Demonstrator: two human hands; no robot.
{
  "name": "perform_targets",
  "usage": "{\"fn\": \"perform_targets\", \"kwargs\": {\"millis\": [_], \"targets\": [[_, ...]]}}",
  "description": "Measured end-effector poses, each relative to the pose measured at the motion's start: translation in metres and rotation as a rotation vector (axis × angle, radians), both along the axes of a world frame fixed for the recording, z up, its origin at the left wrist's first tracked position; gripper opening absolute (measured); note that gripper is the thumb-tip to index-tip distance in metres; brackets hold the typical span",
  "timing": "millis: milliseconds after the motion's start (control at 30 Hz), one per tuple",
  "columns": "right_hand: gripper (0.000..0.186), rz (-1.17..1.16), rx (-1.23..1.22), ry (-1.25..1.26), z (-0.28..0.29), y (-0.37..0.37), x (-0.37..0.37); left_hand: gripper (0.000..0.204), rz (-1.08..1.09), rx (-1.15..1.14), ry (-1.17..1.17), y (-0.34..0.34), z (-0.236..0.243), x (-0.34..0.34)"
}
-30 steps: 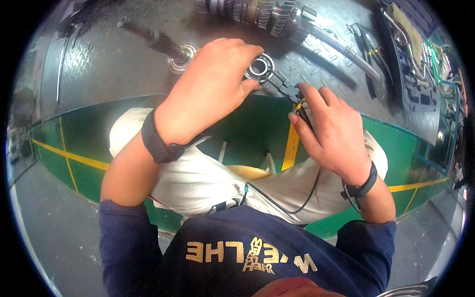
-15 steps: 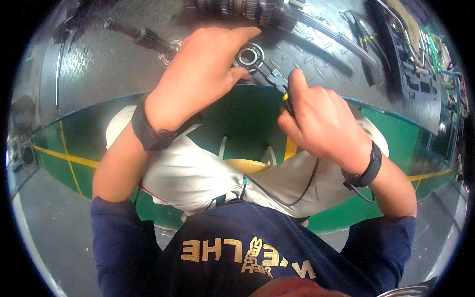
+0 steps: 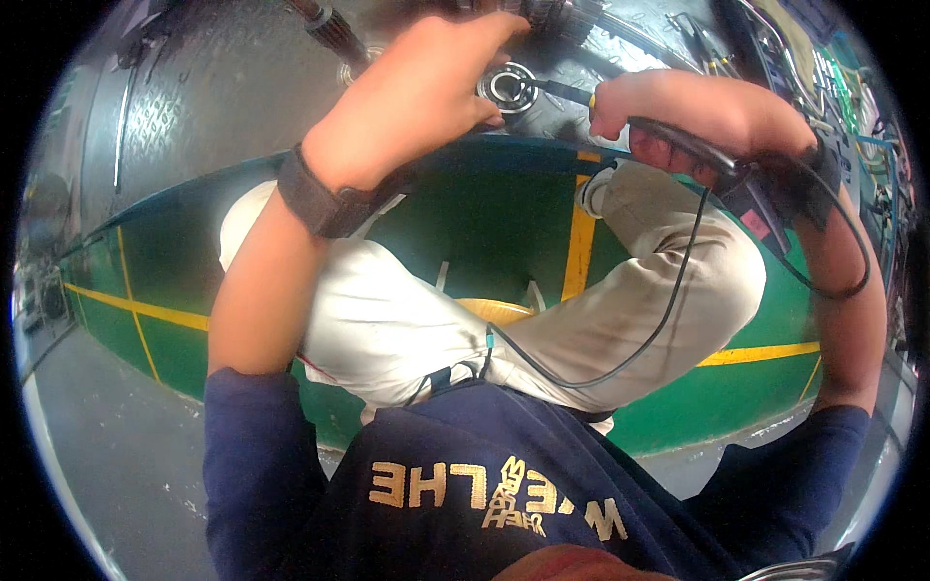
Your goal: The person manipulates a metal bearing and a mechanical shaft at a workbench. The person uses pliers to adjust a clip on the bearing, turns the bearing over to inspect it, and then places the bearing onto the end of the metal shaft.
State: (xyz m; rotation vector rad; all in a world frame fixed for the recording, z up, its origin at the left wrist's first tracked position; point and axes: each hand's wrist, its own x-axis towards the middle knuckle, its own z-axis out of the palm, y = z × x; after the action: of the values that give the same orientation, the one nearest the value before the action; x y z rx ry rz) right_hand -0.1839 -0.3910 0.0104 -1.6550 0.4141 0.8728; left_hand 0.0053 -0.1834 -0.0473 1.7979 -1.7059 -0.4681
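My left hand (image 3: 417, 97) is curled around the left side of a steel ball bearing (image 3: 507, 85), index finger stretched above it, thumb at its lower edge; the other fingertips are hidden. My right hand (image 3: 693, 111), turned on its side, grips snap-ring pliers (image 3: 557, 89) with black and yellow handles, whose slim jaws reach into the bearing. A toothed steel shaft (image 3: 334, 34) stands in another ring just left of the bearing, partly behind my left hand. A large gear assembly (image 3: 567, 21) lies at the top edge.
The diamond-plate bench top (image 3: 165, 107) has a rod (image 3: 118, 140) at left, more pliers (image 3: 719, 60) and tools at right. Its green, yellow-striped front (image 3: 136, 271) curves below. My crossed legs (image 3: 659, 290) are in front, a black cable (image 3: 620, 349) across them.
My right hand has moved up and right and rolled sideways, swinging the pliers flatter, still in the bearing. The whole bench appears higher in the picture, and my right leg shows more.
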Motion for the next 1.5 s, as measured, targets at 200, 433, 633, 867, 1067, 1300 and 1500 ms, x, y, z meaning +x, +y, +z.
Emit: {"fn": "perform_targets", "kwargs": {"millis": [200, 433, 633, 867, 1067, 1300, 1500], "targets": [[0.033, -0.398, 0.451, 0.528, -0.017, 0.006, -0.005, 0.06, -0.015, 0.057, 0.02, 0.003, 0.008, 0.001], [0.072, -0.469, 0.551, -0.092, -0.024, 0.019, -0.048, 0.072, -0.023, -0.006, -0.095, -0.001, -0.01, 0.002], [0.072, -0.864, 0.418, -0.496, -0.009, 0.06, -0.048, 0.072, -0.036, -0.092, -0.123, -0.003, -0.009, 0.001], [0.043, -0.918, 0.037, -0.571, -0.014, 0.065, -0.055, 0.078, -0.087, -0.066, 1.221, 0.009, 0.045, 0.015], [0.045, -0.804, -0.335, -0.984, -0.021, 0.078, -0.051, 0.092, -0.257, -0.043, 1.53, 0.009, 0.049, 0.017], [0.053, -0.509, -0.563, -1.016, -0.022, 0.08, -0.051, 0.096, -0.187, -0.031, 1.447, 0.01, 0.055, 0.011], [0.055, -0.354, -0.725, -1.196, -0.022, 0.079, -0.043, 0.099, -0.182, -0.024, 1.397, 0.012, 0.058, 0.007]]}}
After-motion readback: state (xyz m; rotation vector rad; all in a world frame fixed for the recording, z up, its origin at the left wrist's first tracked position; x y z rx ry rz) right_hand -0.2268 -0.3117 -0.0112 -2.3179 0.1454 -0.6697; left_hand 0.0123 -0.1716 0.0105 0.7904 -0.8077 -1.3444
